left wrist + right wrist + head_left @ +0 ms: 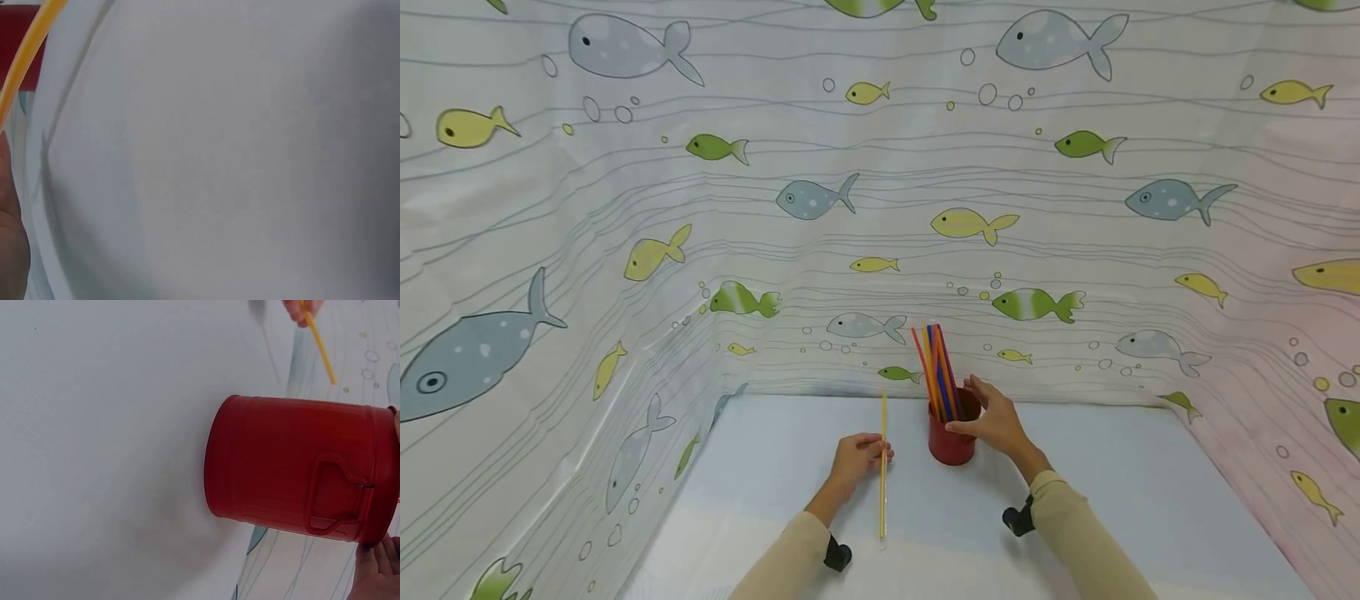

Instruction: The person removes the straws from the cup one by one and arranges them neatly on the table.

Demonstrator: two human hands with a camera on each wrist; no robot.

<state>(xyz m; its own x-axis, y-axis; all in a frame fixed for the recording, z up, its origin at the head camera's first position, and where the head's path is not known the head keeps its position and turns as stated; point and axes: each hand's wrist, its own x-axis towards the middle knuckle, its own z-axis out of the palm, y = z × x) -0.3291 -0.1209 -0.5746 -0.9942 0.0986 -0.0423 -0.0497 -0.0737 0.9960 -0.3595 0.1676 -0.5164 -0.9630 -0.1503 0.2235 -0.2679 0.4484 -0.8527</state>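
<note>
A single yellow straw (883,500) stands out in front of my left hand (859,458), pinched between its fingers above the white table. In the left wrist view the straw (30,53) crosses the top left corner, and only a sliver of the hand shows. My right hand (1000,423) grips a red metal cup (951,448) near its rim, thumb on the near side. Several colored straws (940,375), red, orange, yellow, blue and purple, lean inside the cup. The right wrist view shows the cup (287,465) with a folded side handle (337,497).
The white tabletop (760,475) ends at a cloth wall (880,287) printed with fish, just behind the cup. Similar fish-printed cloth closes off the left and right sides. A small black wrist camera (837,553) sits at the left sleeve, another (1018,517) at the right.
</note>
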